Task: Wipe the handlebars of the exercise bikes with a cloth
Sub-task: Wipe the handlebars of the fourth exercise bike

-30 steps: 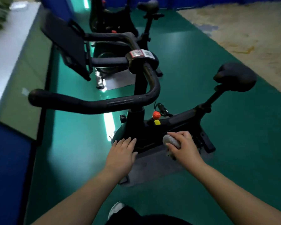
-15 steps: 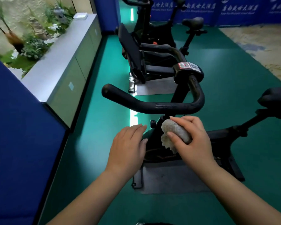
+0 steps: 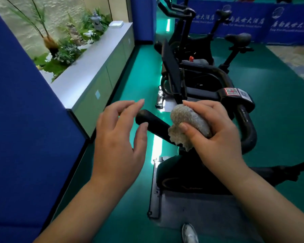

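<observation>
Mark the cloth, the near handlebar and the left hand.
cloth (image 3: 189,122), head view, on its bunched grey top.
handlebar (image 3: 154,122), head view, on the bare grip near its end.
left hand (image 3: 119,135), head view, on its back.

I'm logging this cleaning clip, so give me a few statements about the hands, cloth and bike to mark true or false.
1. The right hand grips a bunched beige cloth. True.
2. The cloth sits against the black padded handlebar of the nearest exercise bike. True.
3. The left hand grips the handlebar's end. False: its fingers are spread and hold nothing, just beside the end.
4. The floor under the bikes is red. False: the green floor is green.
5. Only one bike is in view. False: more bikes stand behind.
</observation>
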Available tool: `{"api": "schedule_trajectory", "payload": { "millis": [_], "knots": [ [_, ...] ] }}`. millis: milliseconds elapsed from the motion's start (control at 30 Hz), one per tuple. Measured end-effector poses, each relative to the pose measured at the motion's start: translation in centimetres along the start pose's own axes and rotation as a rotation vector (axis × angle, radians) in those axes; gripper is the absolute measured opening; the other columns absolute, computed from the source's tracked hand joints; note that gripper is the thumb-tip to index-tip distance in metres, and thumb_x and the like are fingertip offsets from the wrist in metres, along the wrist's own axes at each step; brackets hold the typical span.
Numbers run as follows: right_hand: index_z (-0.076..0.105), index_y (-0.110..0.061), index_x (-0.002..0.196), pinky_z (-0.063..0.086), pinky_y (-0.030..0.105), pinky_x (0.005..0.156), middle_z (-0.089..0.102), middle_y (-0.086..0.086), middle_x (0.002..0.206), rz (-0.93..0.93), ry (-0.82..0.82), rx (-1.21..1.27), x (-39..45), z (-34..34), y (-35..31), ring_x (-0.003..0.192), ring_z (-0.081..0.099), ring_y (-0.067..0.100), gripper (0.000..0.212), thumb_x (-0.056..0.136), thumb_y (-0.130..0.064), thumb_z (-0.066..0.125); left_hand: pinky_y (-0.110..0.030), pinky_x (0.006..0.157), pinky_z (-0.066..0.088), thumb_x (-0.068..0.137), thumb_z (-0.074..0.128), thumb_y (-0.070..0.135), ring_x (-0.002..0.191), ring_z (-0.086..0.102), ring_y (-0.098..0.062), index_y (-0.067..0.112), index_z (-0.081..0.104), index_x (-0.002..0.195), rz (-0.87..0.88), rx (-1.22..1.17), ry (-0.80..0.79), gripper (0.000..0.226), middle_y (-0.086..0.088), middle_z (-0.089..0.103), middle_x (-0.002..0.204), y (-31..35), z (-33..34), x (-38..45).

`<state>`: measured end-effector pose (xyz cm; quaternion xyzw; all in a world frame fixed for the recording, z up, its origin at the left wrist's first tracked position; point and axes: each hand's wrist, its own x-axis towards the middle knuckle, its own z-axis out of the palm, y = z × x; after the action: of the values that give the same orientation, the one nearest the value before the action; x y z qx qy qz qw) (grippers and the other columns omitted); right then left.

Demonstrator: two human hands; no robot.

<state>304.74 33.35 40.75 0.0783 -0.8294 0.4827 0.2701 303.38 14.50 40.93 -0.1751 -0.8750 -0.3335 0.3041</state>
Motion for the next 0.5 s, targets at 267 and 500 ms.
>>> {"api": "schedule_trajectory", "payload": {
  "millis": [267, 500],
  "knots": [
    [0.064, -0.025, 0.108, 0.043, 0.012, 0.088, 0.062, -0.016, 0.107, -0.145, -0.410, 0.146, 6.0, 3.0, 0.9, 0.101, 0.056, -0.004, 0.031, 0.078, -0.020, 0.072, -0.009, 0.065, 0.039, 0.094, 0.043, 0.032, 0.081, 0.057, 0.002, 0.024, 0.067, 0.085, -0.375, -0.064, 0.069, 0.027, 0.017, 0.063, 0.079, 0.5, 1.7, 1.8],
    [0.054, -0.039, 0.086, 0.048, 0.017, 0.077, 0.066, -0.019, 0.097, -0.143, -0.651, 0.122, 7.3, 1.1, 3.7, 0.087, 0.063, -0.001, 0.026, 0.068, -0.035, 0.073, -0.003, 0.069, 0.038, 0.095, 0.052, 0.028, 0.086, 0.058, 0.008, 0.030, 0.071, 0.092, -0.532, -0.021, 0.098, 0.019, 0.026, 0.065, 0.085, 1.9, 2.4, 1.4]
  ]
}}
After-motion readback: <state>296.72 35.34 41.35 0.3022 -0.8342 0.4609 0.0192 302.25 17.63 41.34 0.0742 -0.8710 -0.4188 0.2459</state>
